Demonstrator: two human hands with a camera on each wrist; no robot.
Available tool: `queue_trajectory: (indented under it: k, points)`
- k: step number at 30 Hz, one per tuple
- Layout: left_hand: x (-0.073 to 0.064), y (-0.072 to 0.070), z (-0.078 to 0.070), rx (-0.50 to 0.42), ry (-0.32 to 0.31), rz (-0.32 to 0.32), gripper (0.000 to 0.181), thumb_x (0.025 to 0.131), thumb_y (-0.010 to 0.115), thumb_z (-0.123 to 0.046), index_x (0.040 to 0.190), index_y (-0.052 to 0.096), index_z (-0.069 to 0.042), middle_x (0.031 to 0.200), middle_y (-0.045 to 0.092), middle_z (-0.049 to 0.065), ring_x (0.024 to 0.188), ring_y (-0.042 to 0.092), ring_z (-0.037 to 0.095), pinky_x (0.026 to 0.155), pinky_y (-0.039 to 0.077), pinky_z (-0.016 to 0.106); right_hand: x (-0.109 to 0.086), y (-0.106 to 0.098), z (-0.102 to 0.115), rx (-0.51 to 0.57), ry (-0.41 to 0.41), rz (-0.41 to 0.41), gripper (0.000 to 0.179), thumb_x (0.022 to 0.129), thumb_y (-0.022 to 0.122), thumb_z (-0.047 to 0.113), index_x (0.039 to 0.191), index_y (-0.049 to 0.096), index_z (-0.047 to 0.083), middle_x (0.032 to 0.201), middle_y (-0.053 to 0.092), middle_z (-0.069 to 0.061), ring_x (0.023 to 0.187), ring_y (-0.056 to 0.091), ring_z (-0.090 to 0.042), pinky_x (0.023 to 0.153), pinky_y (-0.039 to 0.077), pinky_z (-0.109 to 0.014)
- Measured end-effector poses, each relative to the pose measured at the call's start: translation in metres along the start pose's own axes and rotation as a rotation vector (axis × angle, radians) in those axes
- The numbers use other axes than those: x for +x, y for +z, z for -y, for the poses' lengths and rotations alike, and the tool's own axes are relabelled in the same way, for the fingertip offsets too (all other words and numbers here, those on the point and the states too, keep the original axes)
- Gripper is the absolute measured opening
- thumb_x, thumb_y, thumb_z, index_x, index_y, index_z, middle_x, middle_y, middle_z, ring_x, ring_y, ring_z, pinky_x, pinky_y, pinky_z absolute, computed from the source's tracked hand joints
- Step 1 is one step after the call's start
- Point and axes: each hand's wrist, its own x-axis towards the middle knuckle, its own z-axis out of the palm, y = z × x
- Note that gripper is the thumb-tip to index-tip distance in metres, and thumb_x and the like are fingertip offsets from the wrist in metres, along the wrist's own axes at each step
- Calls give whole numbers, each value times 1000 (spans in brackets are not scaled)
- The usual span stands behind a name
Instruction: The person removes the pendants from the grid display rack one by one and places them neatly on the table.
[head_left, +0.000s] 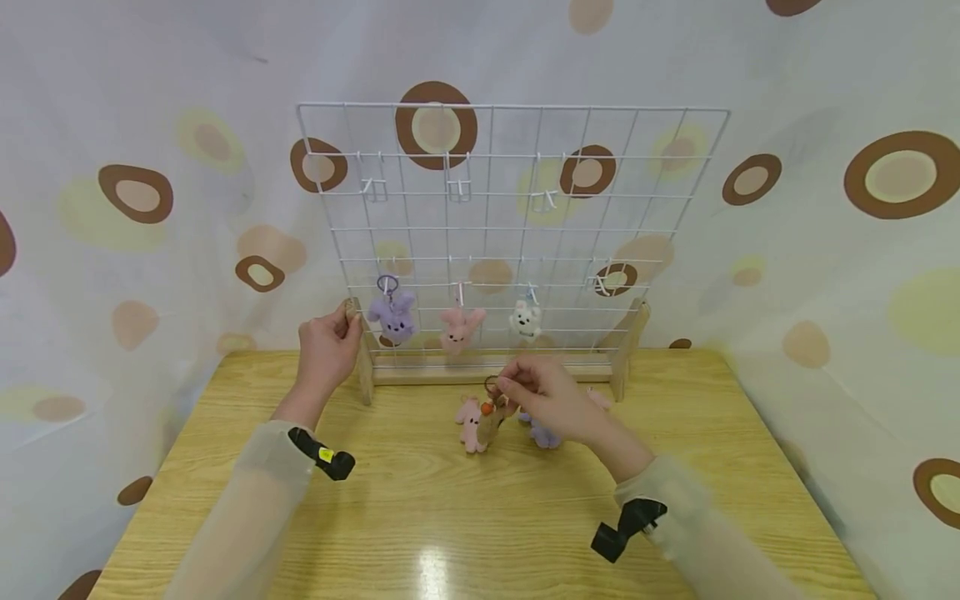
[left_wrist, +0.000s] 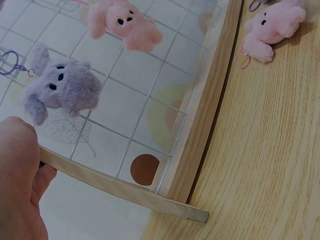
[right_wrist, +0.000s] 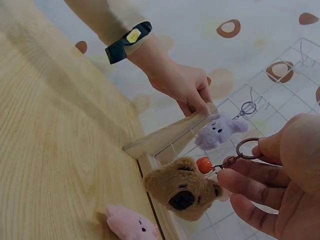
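Note:
My left hand grips the top of the wooden side post at the left end of a white wire grid rack. With thumb and fingers, my right hand pinches the metal ring of a brown plush bear keychain. An orange bead sits on its chain, and the bear dangles in front of the rack, low over the table. Along the lower hooks hang a purple plush keychain, a pink one and a white one.
On the wooden table lie a pink plush keychain behind the bear and a purple one, partly covered by my right hand. Another pink piece shows beyond the wrist. Bare hooks line the grid's upper part. A patterned cloth hangs behind.

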Motion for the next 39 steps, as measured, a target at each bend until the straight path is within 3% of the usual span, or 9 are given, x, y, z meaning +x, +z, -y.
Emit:
queue_trajectory:
  k: [8, 16, 19, 22, 27, 30, 39]
  points:
    - [0, -1, 0, 5, -16, -1, 28, 105, 64, -5, 124, 71, 15, 105, 75, 27, 95, 76, 33, 66, 47, 7, 6, 27, -11, 34, -16, 52, 16, 110, 57, 7, 109, 67, -5, 101, 76, -19, 83, 72, -39, 70, 61, -35]
    - [-1, 0, -2, 0, -1, -5, 24, 105, 63, -4, 118, 73, 14, 102, 76, 27, 89, 76, 31, 63, 46, 6, 11, 50, -20, 54, -15, 98, 18, 111, 56, 9, 110, 68, -5, 99, 75, -18, 78, 69, -43, 65, 60, -46]
    - [-1, 0, -2, 0, -2, -3, 25, 105, 63, -4, 117, 73, 15, 101, 76, 27, 88, 75, 30, 62, 46, 6, 12, 59, -25, 61, 21, 104, 18, 111, 57, 10, 108, 69, -3, 97, 75, -17, 76, 68, -40, 64, 59, -45]
    - [-1, 0, -2, 8, -3, -3, 25, 105, 63, -4, 119, 72, 16, 102, 76, 27, 90, 76, 31, 63, 46, 6, 15, 70, -32, 76, 46, 109, 17, 111, 57, 9, 107, 69, -3, 98, 76, -17, 75, 67, -37, 63, 57, -35]
    - [-1, 0, -3, 8, -15, -1, 25, 106, 63, -4, 119, 72, 15, 103, 76, 27, 90, 76, 31, 63, 46, 6, 21, 86, -41, 87, 63, 98, 16, 110, 57, 8, 107, 69, -4, 99, 76, -16, 72, 67, -34, 60, 50, -24]
    - [-2, 0, -3, 3, -18, -2, 25, 105, 63, -4, 119, 73, 15, 103, 76, 27, 90, 76, 31, 62, 46, 6, 26, 94, -46, 96, 78, 83, 16, 110, 58, 7, 107, 69, -4, 99, 76, -16, 74, 68, -29, 61, 51, -24]
    - [-1, -1, -2, 7, -14, -5, 26, 106, 63, -5, 122, 73, 12, 107, 75, 25, 94, 76, 32, 65, 47, 7, 43, 114, -57, 182, 141, 17, 18, 110, 56, 5, 107, 68, -8, 96, 76, -19, 74, 74, -30, 62, 56, -28]
